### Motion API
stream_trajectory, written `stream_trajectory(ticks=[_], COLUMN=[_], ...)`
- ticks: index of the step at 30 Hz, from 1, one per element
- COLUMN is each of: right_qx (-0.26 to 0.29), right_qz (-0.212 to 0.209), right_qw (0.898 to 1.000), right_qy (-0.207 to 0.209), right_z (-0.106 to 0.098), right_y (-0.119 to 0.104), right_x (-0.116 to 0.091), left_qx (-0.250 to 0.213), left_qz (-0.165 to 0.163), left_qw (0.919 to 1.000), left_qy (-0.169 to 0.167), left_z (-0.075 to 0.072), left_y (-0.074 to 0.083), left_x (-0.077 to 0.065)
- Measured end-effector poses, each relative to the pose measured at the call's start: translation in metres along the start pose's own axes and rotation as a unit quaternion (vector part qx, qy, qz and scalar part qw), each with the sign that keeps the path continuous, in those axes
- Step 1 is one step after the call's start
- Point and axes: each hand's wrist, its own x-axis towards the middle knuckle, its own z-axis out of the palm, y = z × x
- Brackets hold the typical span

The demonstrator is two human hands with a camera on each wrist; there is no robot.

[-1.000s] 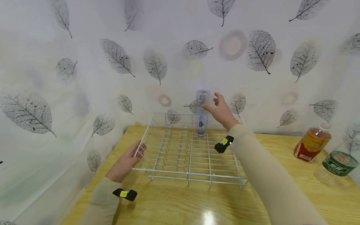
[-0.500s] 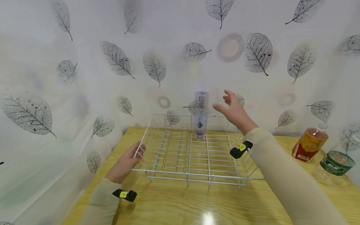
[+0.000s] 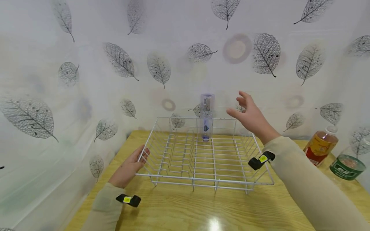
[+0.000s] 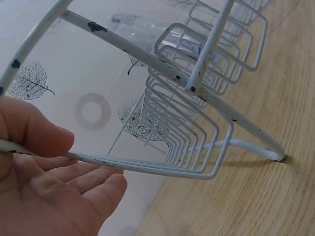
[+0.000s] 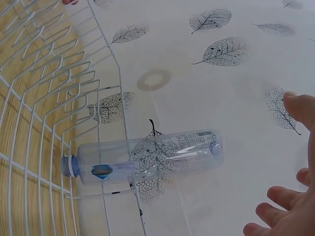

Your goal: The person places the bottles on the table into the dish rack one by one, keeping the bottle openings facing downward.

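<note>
With the clear plastic bottle (image 3: 207, 117) standing inverted in the white wire rack (image 3: 202, 157), the right hand (image 3: 252, 118) hovers beside it, fingers spread and empty; the left hand (image 3: 128, 168) grips the rack's near corner. Another bottle seems due next.

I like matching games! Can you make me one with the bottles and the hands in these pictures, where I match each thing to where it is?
Things:
1. clear bottle
2. left hand
3. right hand
4. orange bottle

Places:
A. on the table, off to the right of the rack
B. in the air, holding nothing
C. upside down at the back of the white rack
D. holding the rack's left edge

Pairs: 1-C, 2-D, 3-B, 4-A
</note>
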Motion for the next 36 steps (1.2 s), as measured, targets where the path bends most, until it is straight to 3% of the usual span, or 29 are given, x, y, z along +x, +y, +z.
stream_trajectory(ticks=[20,28,36], right_qx=[-0.026,-0.045,-0.067], right_qz=[-0.033,-0.049,-0.040], right_qw=[0.999,0.997,0.996], right_qy=[0.034,0.038,0.048], right_z=[-0.036,-0.043,-0.049], right_y=[0.002,0.012,0.026], right_x=[-0.049,-0.071,-0.094], left_qx=[0.010,-0.003,-0.004], left_qz=[-0.007,-0.009,-0.009], left_qw=[0.9999,0.9999,0.9999], left_qy=[0.003,0.003,0.003], left_z=[0.001,0.002,0.002], left_y=[0.003,0.004,0.003], left_x=[-0.001,-0.001,-0.001])
